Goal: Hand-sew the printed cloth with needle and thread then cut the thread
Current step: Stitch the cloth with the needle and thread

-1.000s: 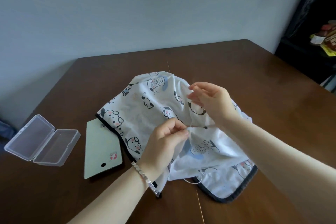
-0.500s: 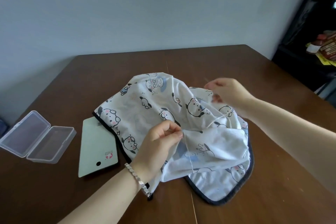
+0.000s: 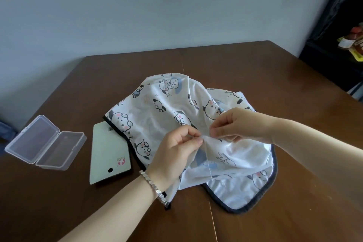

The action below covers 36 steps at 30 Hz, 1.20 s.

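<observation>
Head view: rumpled cartoon-dog printed cloth (image 3: 163, 112)

On the brown table (image 3: 255, 68), the left hand (image 3: 174, 151), a beaded bracelet (image 3: 155, 188) at its wrist, pinches a raised fold of the printed cloth (image 3: 163, 108). The right hand (image 3: 237, 125) pinches the same fold just beside it, though a needle is too small to make out. A white thread (image 3: 208, 163) hangs from that fold over the cloth, while a pale green card (image 3: 109, 153) touches the cloth's dark-trimmed left edge and an open clear plastic case (image 3: 45, 143) lies further left.
</observation>
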Available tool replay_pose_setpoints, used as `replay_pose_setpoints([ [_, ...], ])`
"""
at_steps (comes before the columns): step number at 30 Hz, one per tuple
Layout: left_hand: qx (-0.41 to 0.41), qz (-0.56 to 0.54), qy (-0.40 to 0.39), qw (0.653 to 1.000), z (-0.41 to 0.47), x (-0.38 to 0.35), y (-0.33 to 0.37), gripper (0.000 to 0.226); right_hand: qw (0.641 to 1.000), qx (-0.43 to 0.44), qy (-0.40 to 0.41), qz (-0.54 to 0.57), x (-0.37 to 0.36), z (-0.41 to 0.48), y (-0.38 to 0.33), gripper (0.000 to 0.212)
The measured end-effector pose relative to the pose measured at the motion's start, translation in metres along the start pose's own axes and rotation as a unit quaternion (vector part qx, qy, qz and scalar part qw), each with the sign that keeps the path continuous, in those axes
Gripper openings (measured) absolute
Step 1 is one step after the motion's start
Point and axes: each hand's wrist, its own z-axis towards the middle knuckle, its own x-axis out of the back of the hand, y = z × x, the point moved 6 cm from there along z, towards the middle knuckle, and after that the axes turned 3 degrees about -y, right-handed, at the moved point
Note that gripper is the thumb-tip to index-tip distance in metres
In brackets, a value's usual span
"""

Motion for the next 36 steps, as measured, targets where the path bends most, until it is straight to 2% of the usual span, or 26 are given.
replay_pose_setpoints([
  [3, -0.013, 0.007, -0.007, 1.0, -0.001, 0.0, 0.002, 0.019, 0.993, -0.021, 0.11, -0.029, 0.019, 0.001, 0.005, 0.011],
  [8, -0.031, 0.002, -0.03, 0.999, -0.003, -0.002, 0.007, 0.016, 0.951, -0.021, 0.29, -0.103, 0.059, 0.002, 0.013, 0.017],
  [11, -0.038, 0.009, -0.044, 0.998, -0.007, -0.003, 0.01, 0.011, 0.92, -0.034, 0.364, -0.14, 0.071, -0.002, 0.017, 0.023],
  [13, -0.042, 0.026, -0.056, 0.997, -0.009, -0.004, 0.012, 0.009, 0.911, -0.039, 0.384, -0.146, 0.077, -0.004, 0.022, 0.023],
  [18, -0.057, 0.05, -0.056, 0.996, -0.01, 0.001, 0.014, 0.01, 0.904, -0.071, 0.392, -0.155, 0.08, -0.005, 0.031, 0.02],
  [21, -0.064, 0.057, -0.043, 0.995, -0.011, 0.006, 0.014, 0.015, 0.917, -0.057, 0.365, -0.148, 0.073, -0.002, 0.03, 0.022],
  [24, -0.076, 0.09, -0.022, 0.993, -0.011, 0.011, 0.017, 0.004, 0.929, -0.032, 0.338, -0.145, 0.063, -0.003, 0.018, 0.023],
  [27, -0.083, 0.106, -0.001, 0.991, -0.012, 0.019, 0.02, 0.017, 0.946, 0.045, 0.307, -0.089, 0.047, -0.013, -0.002, 0.019],
  [30, -0.083, 0.105, 0.014, 0.991, -0.015, 0.023, 0.023, 0.018, 0.951, 0.156, 0.245, -0.107, 0.023, -0.027, -0.027, 0.028],
  [32, -0.079, 0.103, 0.012, 0.991, -0.017, 0.023, 0.024, 0.02, 0.945, 0.205, 0.208, -0.146, 0.012, -0.032, -0.036, 0.029],
  [36, -0.105, 0.142, 0.015, 0.984, -0.02, 0.022, 0.027, 0.022, 0.91, 0.277, 0.203, -0.232, 0.007, -0.033, -0.04, 0.023],
])
